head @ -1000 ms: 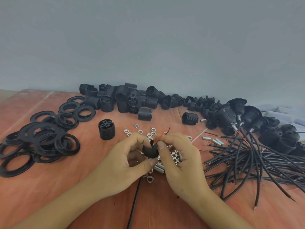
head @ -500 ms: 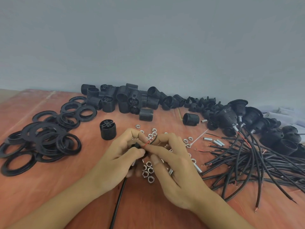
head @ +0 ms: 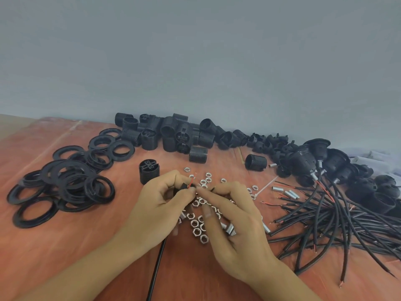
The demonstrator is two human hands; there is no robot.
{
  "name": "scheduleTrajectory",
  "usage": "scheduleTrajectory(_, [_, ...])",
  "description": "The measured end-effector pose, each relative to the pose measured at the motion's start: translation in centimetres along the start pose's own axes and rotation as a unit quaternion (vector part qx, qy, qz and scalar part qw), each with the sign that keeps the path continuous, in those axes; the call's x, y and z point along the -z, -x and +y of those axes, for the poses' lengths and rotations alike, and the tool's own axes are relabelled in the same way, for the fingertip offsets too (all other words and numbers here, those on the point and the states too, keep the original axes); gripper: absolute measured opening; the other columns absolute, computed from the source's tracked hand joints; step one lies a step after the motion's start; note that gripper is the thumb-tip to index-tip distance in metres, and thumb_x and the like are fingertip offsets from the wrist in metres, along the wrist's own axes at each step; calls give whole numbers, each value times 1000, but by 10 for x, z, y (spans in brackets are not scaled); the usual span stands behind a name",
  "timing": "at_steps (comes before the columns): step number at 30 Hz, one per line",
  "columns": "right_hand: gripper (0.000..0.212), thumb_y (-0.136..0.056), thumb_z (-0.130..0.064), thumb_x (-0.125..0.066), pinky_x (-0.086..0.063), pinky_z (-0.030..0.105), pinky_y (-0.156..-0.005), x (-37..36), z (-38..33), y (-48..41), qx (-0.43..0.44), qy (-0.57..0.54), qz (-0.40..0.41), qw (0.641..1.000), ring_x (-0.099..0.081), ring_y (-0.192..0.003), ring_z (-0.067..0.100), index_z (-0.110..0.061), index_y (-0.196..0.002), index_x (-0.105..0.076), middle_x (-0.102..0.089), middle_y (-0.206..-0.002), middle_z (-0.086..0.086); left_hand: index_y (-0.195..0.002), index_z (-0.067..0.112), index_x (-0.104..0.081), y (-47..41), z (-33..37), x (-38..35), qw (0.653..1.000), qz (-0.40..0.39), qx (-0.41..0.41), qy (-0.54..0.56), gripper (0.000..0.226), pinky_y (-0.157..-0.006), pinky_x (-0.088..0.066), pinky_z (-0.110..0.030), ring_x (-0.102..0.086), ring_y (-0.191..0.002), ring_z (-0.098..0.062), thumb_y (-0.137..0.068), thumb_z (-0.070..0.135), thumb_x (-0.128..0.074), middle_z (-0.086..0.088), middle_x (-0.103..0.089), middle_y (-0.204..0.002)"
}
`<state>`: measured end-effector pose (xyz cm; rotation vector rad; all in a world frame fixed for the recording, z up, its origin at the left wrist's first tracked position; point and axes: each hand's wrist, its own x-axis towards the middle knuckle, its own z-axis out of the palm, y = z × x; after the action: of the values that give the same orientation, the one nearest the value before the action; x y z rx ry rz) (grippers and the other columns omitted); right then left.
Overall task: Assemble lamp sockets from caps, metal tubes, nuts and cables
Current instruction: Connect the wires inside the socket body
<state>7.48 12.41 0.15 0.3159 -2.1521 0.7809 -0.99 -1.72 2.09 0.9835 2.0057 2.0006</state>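
My left hand (head: 160,205) grips a small black cap (head: 181,189), mostly hidden by my fingers. A black cable (head: 157,268) runs from under that hand down toward me. Its thin red wire (head: 191,183) sticks up out of the cap. My right hand (head: 234,216) pinches the wire ends right beside the cap, fingertips against the left hand's. Loose silver nuts (head: 198,227) and a short metal tube (head: 230,228) lie under and between both hands.
Black rings (head: 71,181) are heaped on the left of the orange table (head: 65,246). Threaded black socket bodies (head: 169,135) line the wall; one socket body (head: 149,171) stands near my left hand. Finished sockets (head: 303,159) and a cable bundle (head: 336,220) fill the right.
Both hands moved slightly away from me with the cap. The cap sank deeper into my left fingers, and the red wire now stands shorter above it.
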Motion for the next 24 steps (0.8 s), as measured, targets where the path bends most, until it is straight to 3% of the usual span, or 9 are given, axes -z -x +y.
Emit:
scheduleTrajectory(3, [29, -97, -23, -51, -46, 27, -83, 3, -1, -11, -35, -13, -27, 999, -58, -99, 15, -14, -117, -70, -60, -106, -3, -66, 10, -57, -2, -1, 1, 999, 33, -5, -16, 18, -35, -36, -18, -45, -41, -11, -80, 20, -55, 4, -69, -87])
scheduleTrajectory(6, [33, -99, -38, -41, -42, 15, -88, 7, 5, -42, -109, -52, -48, 991, -57, -104, 7, -26, -101, -72, -60, -106, -12, -61, 9, -51, -6, -9, 8, 998, 60, 8, -12, 20, -38, -31, -11, -43, -47, -15, -79, 14, -59, 1, -71, -87])
scheduleTrajectory(8, [31, -99, -41, -40, -41, 14, -85, 4, 19, -66, -152, -31, -49, 987, -54, -104, 3, -30, -102, -69, -59, -104, -17, -61, 10, -54, -9, -12, 13, 998, 66, 7, -8, 27, -41, -32, -8, -45, -48, -9, -84, 2, -66, -2, -70, -86])
scheduleTrajectory(12, [30, -98, -20, -51, -35, 26, -97, -14, 68, -105, -202, 133, -155, 958, -45, -120, 21, -18, -125, -62, -54, -125, 2, -69, 8, -63, -10, -14, 13, 995, 67, -30, -64, 15, -58, -41, -7, -61, -66, 0, -81, 5, -72, 8, -71, -86])
scheduleTrajectory(15, [35, -96, -12, -50, -40, 31, -103, -24, 91, -133, -251, 145, -183, 939, -52, -121, 28, -11, -129, -61, -57, -132, 12, -69, 15, -65, -9, -14, 16, 990, 61, -60, -108, 21, -63, -41, -5, -64, -80, 0, -79, 0, -75, 13, -70, -87])
scheduleTrajectory(17, [31, -93, -7, -49, -42, 30, -96, -29, 98, -151, -311, 118, -156, 930, -58, -116, 30, -6, -118, -67, -66, -123, 13, -70, 19, -67, -8, -13, 18, 986, 38, -96, -132, 20, -66, -44, -8, -66, -86, -5, -78, 3, -75, 13, -69, -85])
scheduleTrajectory(19, [28, -87, -4, -51, -48, 33, -88, -34, 105, -161, -336, 163, -183, 910, -60, -110, 33, -9, -107, -70, -69, -113, 13, -71, 19, -68, -7, -12, 19, 981, 18, -124, -151, 11, -67, -48, -14, -66, -85, -10, -76, 11, -73, 11, -68, -83])
scheduleTrajectory(21, [30, -83, -8, -55, -51, 35, -81, -38, 110, -164, -345, 222, -215, 886, -59, -106, 33, -10, -110, -68, -67, -111, 10, -73, 17, -68, -7, -12, 20, 974, 9, -146, -175, 7, -64, -51, -24, -66, -82, -14, -77, 12, -72, 10, -67, -82])
scheduleTrajectory(24, [33, -81, -18, -64, -53, 42, -86, -45, 119, -162, -361, 277, -210, 865, -56, -109, 34, -10, -113, -62, -63, -114, 11, -78, 18, -66, -6, -13, 21, 962, -4, -172, -212, 7, -61, -50, -31, -63, -79, -15, -82, 15, -69, 10, -64, -83])
